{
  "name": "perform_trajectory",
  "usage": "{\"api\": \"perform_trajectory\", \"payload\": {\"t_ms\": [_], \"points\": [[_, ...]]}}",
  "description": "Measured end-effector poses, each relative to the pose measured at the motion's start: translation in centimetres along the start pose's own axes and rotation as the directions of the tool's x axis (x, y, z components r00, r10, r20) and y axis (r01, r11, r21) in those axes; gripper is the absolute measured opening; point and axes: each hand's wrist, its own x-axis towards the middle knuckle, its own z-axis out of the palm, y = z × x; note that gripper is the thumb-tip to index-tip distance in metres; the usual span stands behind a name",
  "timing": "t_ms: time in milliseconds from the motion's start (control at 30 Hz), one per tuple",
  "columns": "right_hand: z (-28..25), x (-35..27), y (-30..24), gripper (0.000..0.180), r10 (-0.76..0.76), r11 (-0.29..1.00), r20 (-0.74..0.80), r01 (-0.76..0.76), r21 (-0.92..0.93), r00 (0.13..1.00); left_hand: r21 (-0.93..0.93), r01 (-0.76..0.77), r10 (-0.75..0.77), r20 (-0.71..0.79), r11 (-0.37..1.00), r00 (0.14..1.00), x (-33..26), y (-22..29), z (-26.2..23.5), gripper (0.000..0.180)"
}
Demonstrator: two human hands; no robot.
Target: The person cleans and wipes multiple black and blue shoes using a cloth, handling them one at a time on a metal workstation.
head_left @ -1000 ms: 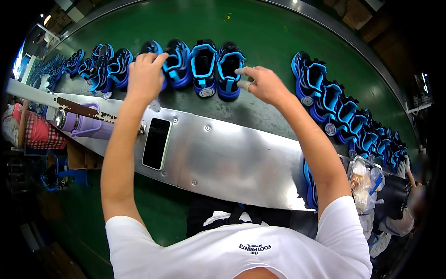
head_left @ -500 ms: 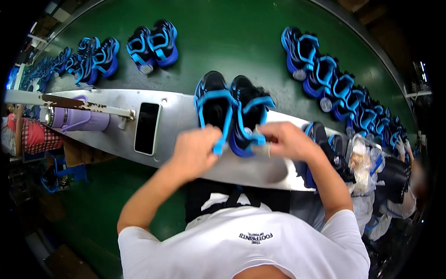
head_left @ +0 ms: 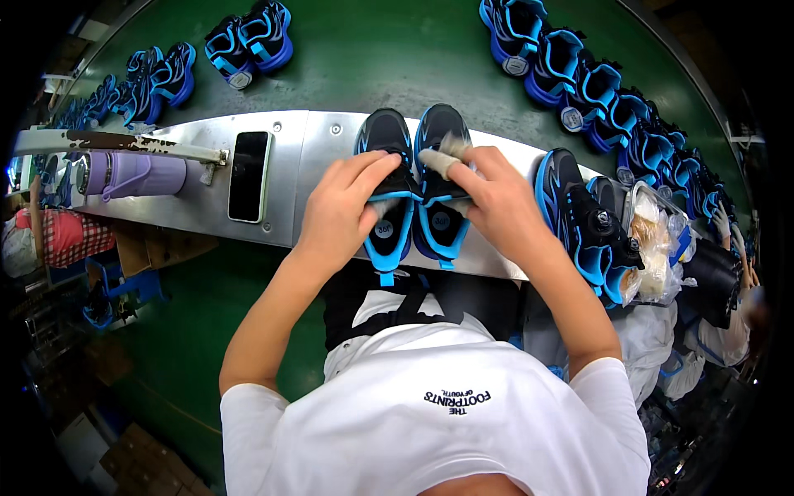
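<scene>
Two black-and-blue sneakers stand side by side in front of me on a metal ledge (head_left: 318,157), toes pointing away. My left hand (head_left: 335,211) is closed on the upper of the left sneaker (head_left: 384,128), fingers on top by the tongue and thumb at the opening. On the right sneaker (head_left: 440,120), my right hand (head_left: 500,194) grips around the tongue. Pale wraps cover some of its fingertips, which are partly blurred. Both shoe openings face me and show dark insoles with round pale marks. The sneakers' midsections are partly hidden by my hands.
A phone (head_left: 249,178) and a purple tumbler (head_left: 145,174) are left on the ledge, beneath a chipped metal bar (head_left: 124,144). More sneakers (head_left: 571,215) and a container of plastic bags (head_left: 653,240) stand right. Shoe rows line the green surface (head_left: 372,50). Another person's gloved hand (head_left: 722,227) shows far right.
Both sneakers have come nearer to me, fully over the ledge. My hands have moved forward from the heel collars to the tongues. The whole view has shifted slightly.
</scene>
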Motion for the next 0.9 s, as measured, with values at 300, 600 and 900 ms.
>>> {"api": "perform_trajectory", "payload": {"t_ms": [300, 600, 900], "points": [[0.7, 0.9, 0.2, 0.04, 0.25, 0.94, -0.061, -0.227, 0.255, 0.966, -0.033, 0.257, -0.249, 0.144, 0.966, 0.958, 1.0, 1.5, 0.3, 0.05], [0.7, 1.3, -1.5, 0.051, 0.438, 0.841, 0.048, -0.428, 0.331, 0.898, 0.008, 0.13, -0.129, 0.175, 0.992, 0.976, -0.7, 2.7, 1.3, 0.046], [0.6, -4.1, -1.2, 0.061, 0.353, 0.93, 0.025, -0.354, 0.098, 0.935, 0.13, 0.106, -0.113, 0.052, 0.986, 0.992, -2.1, 2.6, 2.5, 0.042]]}}
